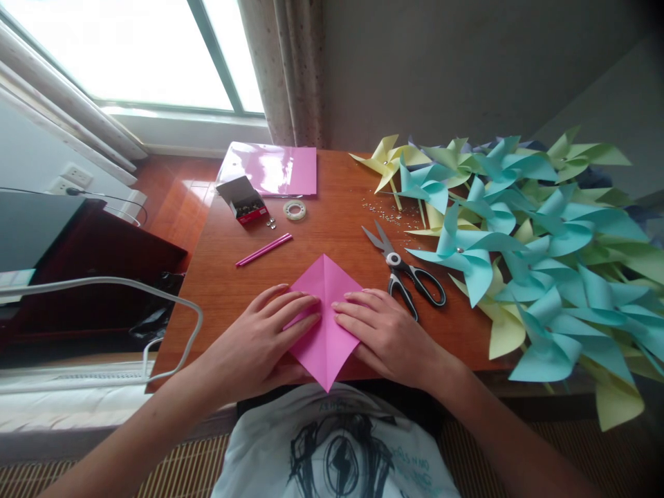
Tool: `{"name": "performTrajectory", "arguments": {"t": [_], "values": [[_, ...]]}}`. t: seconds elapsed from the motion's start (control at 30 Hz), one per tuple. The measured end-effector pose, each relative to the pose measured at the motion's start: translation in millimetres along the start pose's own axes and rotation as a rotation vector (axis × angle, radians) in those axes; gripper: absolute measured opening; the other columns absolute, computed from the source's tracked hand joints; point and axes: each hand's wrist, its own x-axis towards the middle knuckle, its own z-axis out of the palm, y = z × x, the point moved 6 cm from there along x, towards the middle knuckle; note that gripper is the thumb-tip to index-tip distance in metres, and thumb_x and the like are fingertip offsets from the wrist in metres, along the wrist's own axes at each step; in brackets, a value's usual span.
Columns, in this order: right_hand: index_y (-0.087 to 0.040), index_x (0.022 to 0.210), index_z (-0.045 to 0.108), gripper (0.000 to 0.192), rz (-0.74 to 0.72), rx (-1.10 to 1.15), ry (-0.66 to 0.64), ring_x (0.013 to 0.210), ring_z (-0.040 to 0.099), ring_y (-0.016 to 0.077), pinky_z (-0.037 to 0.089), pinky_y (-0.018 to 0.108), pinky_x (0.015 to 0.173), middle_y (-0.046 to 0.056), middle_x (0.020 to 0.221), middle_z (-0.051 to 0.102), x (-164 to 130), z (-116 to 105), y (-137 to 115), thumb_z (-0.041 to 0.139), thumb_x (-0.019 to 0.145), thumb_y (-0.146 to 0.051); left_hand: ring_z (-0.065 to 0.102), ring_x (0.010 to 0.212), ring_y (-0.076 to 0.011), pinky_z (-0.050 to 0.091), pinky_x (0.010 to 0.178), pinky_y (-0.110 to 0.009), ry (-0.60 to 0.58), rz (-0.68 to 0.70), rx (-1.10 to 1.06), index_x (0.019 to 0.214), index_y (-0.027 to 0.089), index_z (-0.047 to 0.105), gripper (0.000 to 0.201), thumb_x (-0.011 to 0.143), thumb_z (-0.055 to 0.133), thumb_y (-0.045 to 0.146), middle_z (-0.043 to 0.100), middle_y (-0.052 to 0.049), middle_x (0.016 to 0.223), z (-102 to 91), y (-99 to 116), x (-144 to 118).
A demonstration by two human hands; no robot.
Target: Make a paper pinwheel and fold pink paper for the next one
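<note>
1. While both palms are lying flat, the left hand [259, 339] and the right hand [384, 332] are pressing down on a pink sheet [326, 325], fingers stretched out and gripping nothing.
2. The sheet is lying as a diamond at the near edge of the surface [332, 221], its near tip hanging just over that edge, and a crease is running from its far tip toward the person.
3. The fingertips of the two hands are nearly meeting at the crease, the left hand covering the sheet's left corner and the right hand its right corner.
4. Scissors [407, 270] are lying open just beside the right hand, blades pointing away from the person.
5. Pinwheels [523, 242] in blue and yellow-green are piling up on the right side of the surface, with small silvery bits [384, 211] scattered near them.
6. Two pink sticks [263, 250] are lying beyond the left hand, apart from it.
7. Farther back, a small open box [243, 199], a tape roll [294, 209] and a pack of pink paper [270, 169] are sitting near the far edge.
</note>
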Motion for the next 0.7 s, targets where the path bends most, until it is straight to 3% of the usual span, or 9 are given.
{"name": "performTrajectory", "arguments": {"t": [0.1,0.23,0.53,0.7], "values": [[-0.015,0.127,0.066,0.031,0.027,0.063,0.013,0.128,0.057,0.0281,0.045,0.051,0.109,0.012,0.133,0.070,3.3,-3.5,2.7,0.055,0.099,-0.023,0.053,0.135,-0.0303,0.031,0.121,-0.051,0.020,-0.040,-0.034,0.141,0.022,0.056,0.052,0.090,0.063,0.029,0.059,-0.012,0.146,-0.9,-3.7,-0.9],[-0.015,0.122,0.067,0.028,0.088,0.159,0.035,0.124,0.059,0.0285,0.047,0.050,0.106,0.010,0.127,0.073,6.5,-5.5,8.3,0.053,0.099,-0.020,0.057,0.129,-0.0262,0.035,0.118,-0.047,0.077,-0.083,-0.123,0.128,0.021,0.064,0.037,0.092,0.056,0.020,0.065,-0.010,0.138,-4.5,-7.9,0.4],[-0.017,0.124,0.065,0.030,0.178,0.359,0.150,0.115,0.065,0.0255,0.051,0.044,0.104,0.011,0.119,0.074,10.2,-12.9,18.3,0.063,0.094,-0.022,0.067,0.114,-0.0228,0.040,0.113,-0.045,0.176,-0.173,-0.240,0.113,0.023,0.070,0.027,0.092,0.053,0.019,0.075,-0.006,0.120,-10.8,-11.1,9.4],[-0.019,0.125,0.064,0.032,0.177,0.456,0.135,0.111,0.068,0.0226,0.053,0.037,0.099,0.010,0.119,0.074,14.9,-20.3,13.3,0.066,0.094,-0.026,0.068,0.111,-0.0225,0.040,0.112,-0.046,0.173,-0.168,-0.251,0.112,0.022,0.069,0.025,0.093,0.052,0.019,0.075,-0.006,0.117,-12.0,-11.1,12.5]]}}
